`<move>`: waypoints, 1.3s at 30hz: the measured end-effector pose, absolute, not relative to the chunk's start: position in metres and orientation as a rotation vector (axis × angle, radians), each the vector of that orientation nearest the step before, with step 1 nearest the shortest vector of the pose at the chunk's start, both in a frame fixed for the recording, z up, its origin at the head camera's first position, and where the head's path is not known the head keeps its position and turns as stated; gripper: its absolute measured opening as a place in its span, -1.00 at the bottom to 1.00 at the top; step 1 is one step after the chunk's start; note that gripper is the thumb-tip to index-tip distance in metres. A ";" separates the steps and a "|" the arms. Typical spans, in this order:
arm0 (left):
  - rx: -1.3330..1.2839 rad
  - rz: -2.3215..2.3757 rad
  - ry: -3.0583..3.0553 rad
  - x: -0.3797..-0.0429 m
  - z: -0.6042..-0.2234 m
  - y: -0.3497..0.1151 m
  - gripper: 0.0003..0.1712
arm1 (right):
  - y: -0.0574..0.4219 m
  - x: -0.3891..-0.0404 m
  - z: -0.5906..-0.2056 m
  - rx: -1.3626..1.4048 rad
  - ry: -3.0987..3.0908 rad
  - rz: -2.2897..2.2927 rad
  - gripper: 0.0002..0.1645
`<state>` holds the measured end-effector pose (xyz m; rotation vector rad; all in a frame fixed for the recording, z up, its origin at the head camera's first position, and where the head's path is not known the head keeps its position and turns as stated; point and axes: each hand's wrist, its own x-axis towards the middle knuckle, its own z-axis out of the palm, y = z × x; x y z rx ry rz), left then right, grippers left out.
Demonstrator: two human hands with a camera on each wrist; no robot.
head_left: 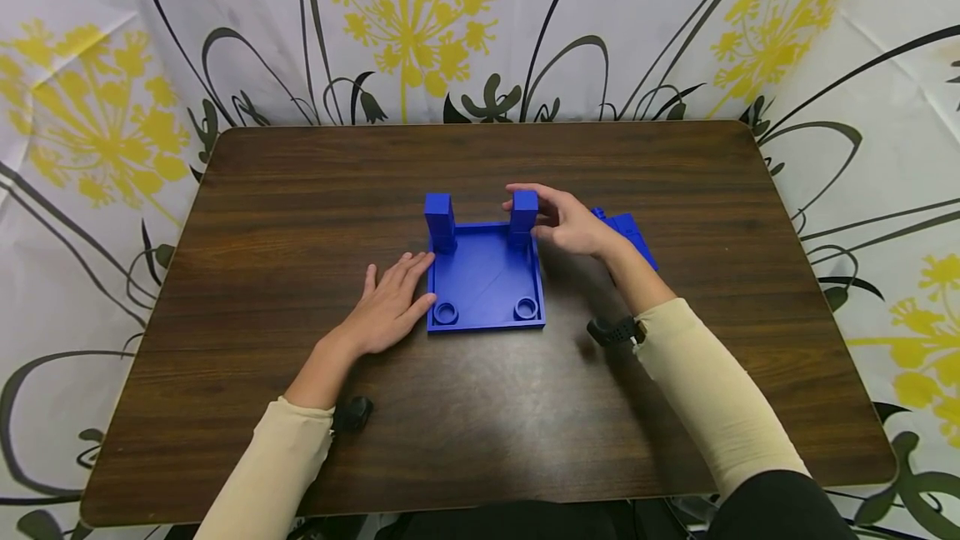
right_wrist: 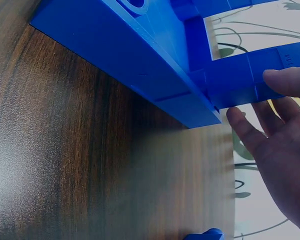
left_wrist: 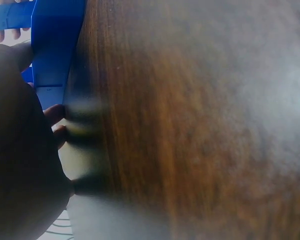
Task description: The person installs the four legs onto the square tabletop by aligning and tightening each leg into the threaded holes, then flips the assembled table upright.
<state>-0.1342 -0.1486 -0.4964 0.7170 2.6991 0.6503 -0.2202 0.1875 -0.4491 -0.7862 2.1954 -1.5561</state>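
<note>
Tray, blue, on table, nr middle, w/ L post and R post upright at far corners, two rings at near corners. L hand w/ fingers straight and spread, touching tray's L wall. R hand curled abt R post, thumb on its R side, fingertips showing past back. Flat blue pc on table, just R of R hand.

Shallow square blue tray sitting on dark-brown wood-grain table. Square-section blue left post, matching right post: standing at far corners. Two blue ring sockets: showing at near corners. Left hand: straight fingers touching tray's left wall. Right hand: gripping right post. Flat blue pieces: lying beside right hand. White floral-print fabric: hanging behind.
</note>
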 end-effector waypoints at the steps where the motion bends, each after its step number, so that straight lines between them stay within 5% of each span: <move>1: 0.717 0.648 2.701 -0.134 -0.496 -0.148 -0.24 | 0.188 -0.220 -0.449 -0.791 2.197 -1.551 -0.19; 39: 0.704 0.643 2.692 -0.134 -0.495 -0.148 -0.24 | 0.179 -0.212 -0.457 -0.577 2.600 -1.471 -0.48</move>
